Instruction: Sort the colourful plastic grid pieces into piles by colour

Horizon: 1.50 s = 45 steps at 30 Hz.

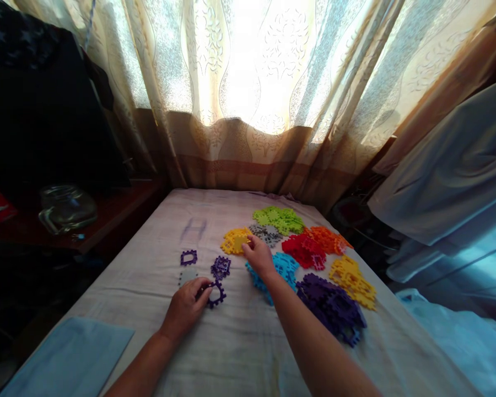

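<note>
My left hand (186,306) pinches the edge of a purple toothed frame tile (218,295) low over the sheet. Beside it lies a pale grey toothed tile (187,275), partly covered by my fingers. A separate purple frame tile (189,257) rests farther back, and a small group of purple tiles (220,267) lies to its right. My right hand (258,255) reaches to a small yellow pile (230,241). Its thumb and fingers are closed on a yellow toothed tile (241,242) at the pile's right side. Under my right wrist spreads a light blue pile (287,267).
Piles of green (279,219), grey (266,234), red (303,251), orange (328,240), yellow (352,281) and dark purple (331,306) tiles lie right. A blue cloth-like sheet (72,355) lies front left. A glass jug (66,207) stands on a side table. Curtains (248,138) hang behind.
</note>
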Available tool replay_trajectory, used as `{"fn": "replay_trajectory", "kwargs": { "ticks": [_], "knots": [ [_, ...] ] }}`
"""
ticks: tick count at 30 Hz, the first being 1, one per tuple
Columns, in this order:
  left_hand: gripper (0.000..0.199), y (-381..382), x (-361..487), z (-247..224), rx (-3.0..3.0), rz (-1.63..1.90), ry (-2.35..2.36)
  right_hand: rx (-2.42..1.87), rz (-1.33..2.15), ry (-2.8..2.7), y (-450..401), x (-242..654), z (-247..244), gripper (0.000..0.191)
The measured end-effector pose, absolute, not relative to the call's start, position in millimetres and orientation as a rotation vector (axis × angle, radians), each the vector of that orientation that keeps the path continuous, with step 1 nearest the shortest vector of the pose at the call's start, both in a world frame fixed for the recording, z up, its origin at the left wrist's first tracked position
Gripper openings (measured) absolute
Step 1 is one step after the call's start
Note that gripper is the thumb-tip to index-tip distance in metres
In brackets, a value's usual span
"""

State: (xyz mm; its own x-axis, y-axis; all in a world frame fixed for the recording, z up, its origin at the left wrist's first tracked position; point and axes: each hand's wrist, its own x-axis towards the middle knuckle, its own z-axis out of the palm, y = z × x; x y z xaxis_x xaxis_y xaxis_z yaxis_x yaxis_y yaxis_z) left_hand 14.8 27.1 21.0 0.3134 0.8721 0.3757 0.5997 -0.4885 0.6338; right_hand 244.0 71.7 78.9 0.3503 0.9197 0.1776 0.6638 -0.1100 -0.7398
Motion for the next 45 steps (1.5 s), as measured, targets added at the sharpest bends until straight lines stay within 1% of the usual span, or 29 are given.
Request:
{"fn": "replay_trajectory", "kwargs": {
  "ticks": [2,4,7,9,12,14,18,22,27,30,33,36,39,45],
  "knots": [
    [0.02,28,14,20,2.163,0.997,1.327,-1.952,0.437,-1.327,92,251,82,0.036],
    [0.019,29,14,21,2.136,0.997,1.334,-2.001,0.415,-1.281,100,255,84,0.041],
    [0.02,29,14,22,2.107,1.006,1.347,-1.97,0.343,-1.282,88,253,81,0.045],
    [0.02,29,14,23,2.095,1.01,1.344,-1.853,0.411,-1.33,67,244,73,0.039],
    [0.02,28,14,24,2.094,1.017,1.316,-1.64,0.691,-1.46,28,221,55,0.03],
    [0.021,27,14,25,2.11,1.034,1.289,-1.575,0.799,-1.521,5,206,45,0.027],
    [0.024,24,14,27,2.186,1.043,1.211,-1.554,0.845,-1.504,-19,193,42,0.019],
    [0.032,24,12,27,2.203,1.036,1.179,-1.579,0.749,-1.442,-30,222,62,0.023],
    [0.037,29,9,22,2.195,0.992,1.25,-1.626,0.595,-1.189,-58,315,93,0.033],
    [0.036,32,9,18,2.248,0.985,1.279,-1.73,0.43,-1.012,-78,373,99,0.031],
    [0.036,34,9,16,2.312,0.98,1.306,-1.849,0.35,-0.881,-92,411,95,0.028],
    [0.037,35,9,14,2.366,1.001,1.328,-1.947,0.399,-0.894,-99,425,89,0.023],
    [0.038,35,9,14,2.397,1.01,1.331,-2.028,0.442,-0.935,-101,427,85,0.022],
    [0.037,34,9,16,2.451,1.019,1.316,-2.248,0.206,-0.987,-101,433,81,0.022]
  ]
}}
